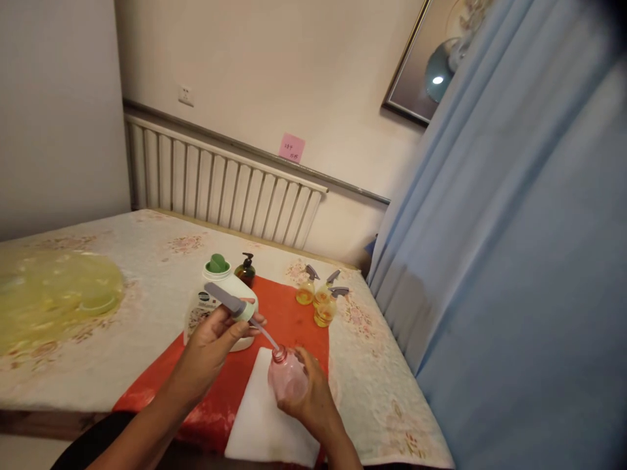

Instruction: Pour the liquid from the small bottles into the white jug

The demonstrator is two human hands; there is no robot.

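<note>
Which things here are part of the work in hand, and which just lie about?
In hand:
left hand holding pump sprayer head
right hand holding pink bottle
white cloth underneath

Lying about:
white jug
dark pump bottle
three yellow spray bottles
yellow plastic

— We see a pink bottle (287, 377) of clear, glossy plastic, its pump head (230, 301) matt grey plastic.

— We agree; under it a white cloth (259, 418) looks soft and matt, the red mat (289, 316) smooth, the counter (147, 274) covered in floral fabric.
</note>
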